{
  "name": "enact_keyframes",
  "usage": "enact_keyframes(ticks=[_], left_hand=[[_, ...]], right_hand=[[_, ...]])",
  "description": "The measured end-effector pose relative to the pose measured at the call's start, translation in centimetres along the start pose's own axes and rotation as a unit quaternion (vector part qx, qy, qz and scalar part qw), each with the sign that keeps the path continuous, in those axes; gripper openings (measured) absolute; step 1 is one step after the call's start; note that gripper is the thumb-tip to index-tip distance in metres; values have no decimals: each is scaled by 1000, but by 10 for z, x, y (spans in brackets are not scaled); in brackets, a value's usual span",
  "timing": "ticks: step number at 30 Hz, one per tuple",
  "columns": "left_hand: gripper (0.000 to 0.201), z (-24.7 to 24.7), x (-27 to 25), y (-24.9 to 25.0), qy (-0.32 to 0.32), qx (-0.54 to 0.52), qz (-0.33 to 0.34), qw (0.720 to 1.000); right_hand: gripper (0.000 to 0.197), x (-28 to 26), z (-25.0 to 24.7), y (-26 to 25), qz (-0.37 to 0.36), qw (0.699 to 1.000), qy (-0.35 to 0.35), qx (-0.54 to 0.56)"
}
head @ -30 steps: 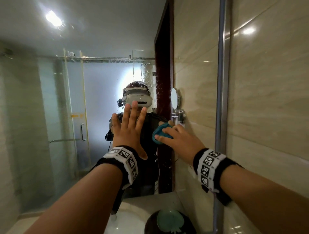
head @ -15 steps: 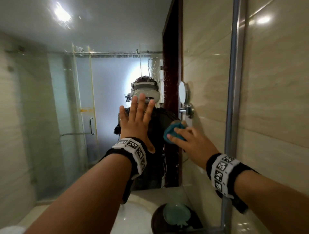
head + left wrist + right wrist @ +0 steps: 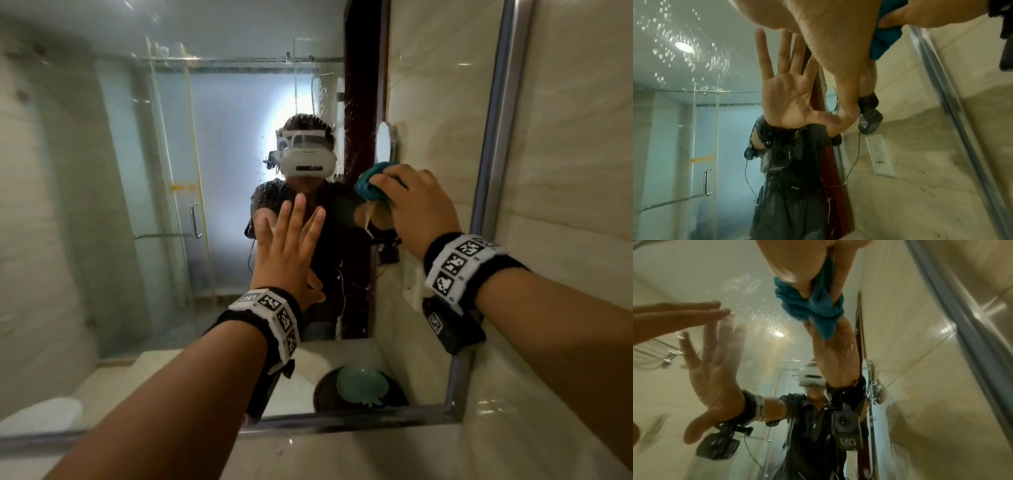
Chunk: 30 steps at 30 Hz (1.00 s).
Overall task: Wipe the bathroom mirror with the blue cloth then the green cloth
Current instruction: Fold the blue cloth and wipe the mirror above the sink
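**Worktop:** pale cream, marble-look stone worktop [image 3: 342,455], glossy. In the head view only a bare strip shows, running under the lower edge of the steel-framed wall mirror [image 3: 359,418] and meeting the matching tiled wall at the right.

**Standing on it (seen only as reflections in the mirror):**
- White rounded ceramic basin [image 3: 303,394], set in the worktop's middle and partly hidden by the forearm.
- Dark round shallow bowl [image 3: 322,394], just right of the basin, near the corner by the wall.
- Pale green round piece with a ragged lower edge [image 3: 361,383], lying inside the bowl; cloth or dish cannot be told.
- White rounded item [image 3: 37,414] at far left; too blurred to identify.
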<state>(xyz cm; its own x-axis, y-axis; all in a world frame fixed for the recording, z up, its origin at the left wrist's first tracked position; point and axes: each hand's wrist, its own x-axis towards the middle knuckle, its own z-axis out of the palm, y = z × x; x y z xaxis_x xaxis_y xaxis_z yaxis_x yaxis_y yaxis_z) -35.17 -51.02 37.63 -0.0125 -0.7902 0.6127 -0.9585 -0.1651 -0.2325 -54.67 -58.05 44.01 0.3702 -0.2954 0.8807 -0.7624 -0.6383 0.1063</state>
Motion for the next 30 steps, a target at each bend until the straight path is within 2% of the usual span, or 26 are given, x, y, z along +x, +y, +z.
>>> enact_keyframes(ticks=[2, 4, 6, 8, 10, 12, 13, 15, 17, 19, 21, 22, 24, 26, 30], left_hand=[[139, 12, -5, 2, -16, 1, 2, 1000], [141, 21, -6, 4, -12, 18, -3, 1000], [144, 28, -6, 7, -8, 26, -9, 1000], [145, 31, -5, 8, -3, 25, -12, 1000], [146, 33, -5, 8, 2, 27, -13, 1000], [147, 34, -6, 7, 3, 26, -9, 1000], [148, 35, -6, 7, 3, 25, -8, 1000], [149, 34, -7, 9, 2, 22, -11, 1000], [150, 35, -8, 10, 0, 16, -15, 1000], [151, 38, -9, 11, 2, 11, -18, 1000], [152, 41, -10, 12, 8, 8, -21, 1000], [152, 43, -10, 12, 12, 8, -22, 1000], [152, 48, -12, 13, 22, 2, -19, 1000], [152, 53, -13, 12, 35, -14, -13, 999], [151, 58, -16, 13, 46, -43, -8, 998]], right_hand=[[44, -13, 15, -1, -33, 999, 24, -24], [53, -40, 40, -1, -116, 992, 21, -44], [44, -70, 58, -3, -212, 976, -5, -50], [38, -97, 62, -3, -265, 960, -29, -84], [42, -115, 60, -3, -274, 955, -84, -79], [40, -113, 51, 1, -269, 955, -91, -88], [39, -108, 46, 6, -261, 957, -82, -101], [56, -89, 36, 14, -232, 965, -62, -103], [66, -70, 27, 15, -152, 985, -13, -79], [58, -61, 27, 10, -81, 995, 43, -31], [51, -65, 35, 1, -52, 995, 80, -16], [55, -71, 39, -3, -48, 995, 85, -16], [68, -88, 55, -4, -70, 995, 67, -27], [77, -116, 72, -3, -125, 992, 7, -20], [70, -159, 78, -6, -243, 960, -126, -60]])
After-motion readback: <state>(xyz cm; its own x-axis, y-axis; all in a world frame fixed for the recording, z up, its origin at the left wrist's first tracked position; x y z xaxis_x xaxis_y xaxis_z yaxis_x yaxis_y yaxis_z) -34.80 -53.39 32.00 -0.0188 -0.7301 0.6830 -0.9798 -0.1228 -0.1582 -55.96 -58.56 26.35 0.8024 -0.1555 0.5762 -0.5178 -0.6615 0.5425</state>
